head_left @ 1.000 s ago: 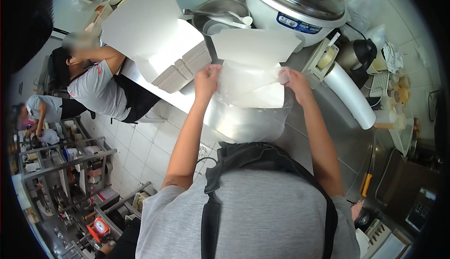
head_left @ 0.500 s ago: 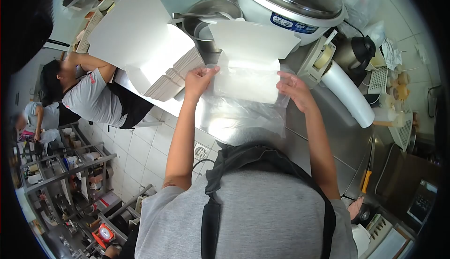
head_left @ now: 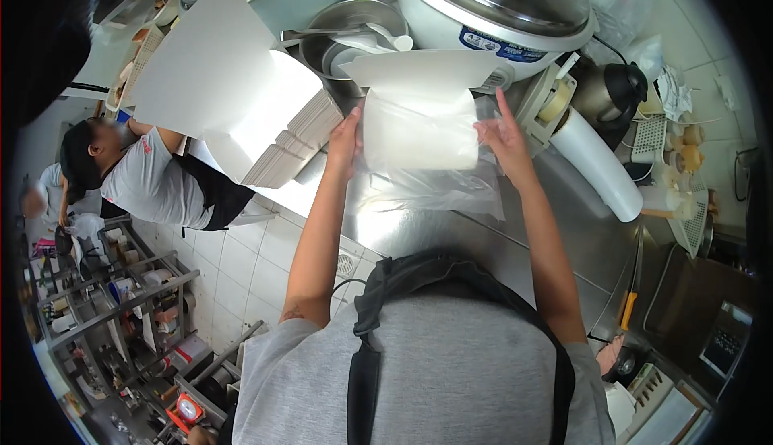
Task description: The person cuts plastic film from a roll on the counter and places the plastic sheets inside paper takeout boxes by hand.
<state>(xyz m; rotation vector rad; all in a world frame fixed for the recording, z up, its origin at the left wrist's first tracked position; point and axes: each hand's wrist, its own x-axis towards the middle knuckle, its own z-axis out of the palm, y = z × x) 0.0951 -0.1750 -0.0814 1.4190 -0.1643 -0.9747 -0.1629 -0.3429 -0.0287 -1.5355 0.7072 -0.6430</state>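
Observation:
A white paper box (head_left: pixel 427 70) stands open on the steel counter, its lid flap raised at the back. Clear plastic film (head_left: pixel 423 135) lies over its inside and hangs past its front edge. At the box's left side is my left hand (head_left: pixel 345 140), fingers pressed together at the film's edge. On the right side my right hand (head_left: pixel 503 140) pinches the film with thumb and bent fingers, its index finger pointing up. Just left stands a stack of nested white boxes (head_left: pixel 294 135), the top one open.
Behind the box are a steel pot (head_left: pixel 354 30) with spoons and a large rice cooker (head_left: pixel 499 10). A plastic roll (head_left: pixel 596 163) and an orange-handled knife (head_left: pixel 628 310) lie to the right. A co-worker (head_left: pixel 153 175) is at the left, beyond the counter.
The film has been spread flatter over the box's inside. Both hands have shifted slightly outward along its sides, and the right index finger is now raised.

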